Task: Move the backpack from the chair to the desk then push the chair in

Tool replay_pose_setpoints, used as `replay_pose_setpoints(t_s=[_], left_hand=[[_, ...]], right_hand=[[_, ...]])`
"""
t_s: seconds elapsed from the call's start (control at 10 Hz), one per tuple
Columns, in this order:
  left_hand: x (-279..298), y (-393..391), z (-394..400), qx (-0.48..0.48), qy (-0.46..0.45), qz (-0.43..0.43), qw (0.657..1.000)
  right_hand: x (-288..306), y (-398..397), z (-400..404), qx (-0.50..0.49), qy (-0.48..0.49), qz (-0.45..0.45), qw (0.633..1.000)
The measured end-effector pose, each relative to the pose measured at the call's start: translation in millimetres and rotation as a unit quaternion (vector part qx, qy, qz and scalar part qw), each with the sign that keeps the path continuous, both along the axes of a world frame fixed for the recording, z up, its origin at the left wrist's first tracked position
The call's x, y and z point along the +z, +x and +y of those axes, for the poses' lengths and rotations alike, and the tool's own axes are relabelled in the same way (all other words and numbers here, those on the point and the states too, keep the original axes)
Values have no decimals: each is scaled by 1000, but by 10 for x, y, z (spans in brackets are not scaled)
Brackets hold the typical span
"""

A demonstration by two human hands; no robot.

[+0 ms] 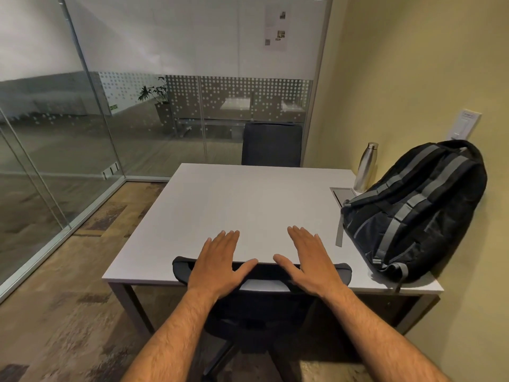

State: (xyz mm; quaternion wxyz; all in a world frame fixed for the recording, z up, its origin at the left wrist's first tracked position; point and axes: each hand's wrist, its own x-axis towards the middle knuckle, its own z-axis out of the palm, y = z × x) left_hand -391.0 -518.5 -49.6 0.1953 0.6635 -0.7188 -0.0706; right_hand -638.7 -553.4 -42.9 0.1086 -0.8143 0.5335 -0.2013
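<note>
A black backpack (pixel 416 213) with grey straps lies on the right side of the white desk (pixel 220 205), leaning against the yellow wall. A black office chair (pixel 264 301) stands at the desk's near edge, its backrest top touching the edge and its seat under the desk. My left hand (pixel 220 263) and my right hand (pixel 308 263) hover flat, fingers spread, over the top of the backrest. Neither hand holds anything. Whether the palms touch the backrest I cannot tell.
A steel bottle (pixel 365 167) stands at the desk's far right by the wall, beside a grey cable hatch (pixel 344 194). A second dark chair (pixel 272 144) sits at the far side. Glass partitions (pixel 82 133) close the room to the left and front.
</note>
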Motion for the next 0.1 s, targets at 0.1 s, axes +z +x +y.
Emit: replay_pose_setpoints(t_s=[0.1], left_hand=[[14,-23,65,-8,-47,11,999]], right_hand=[[197,-50,210,-42,-6,-136,990]])
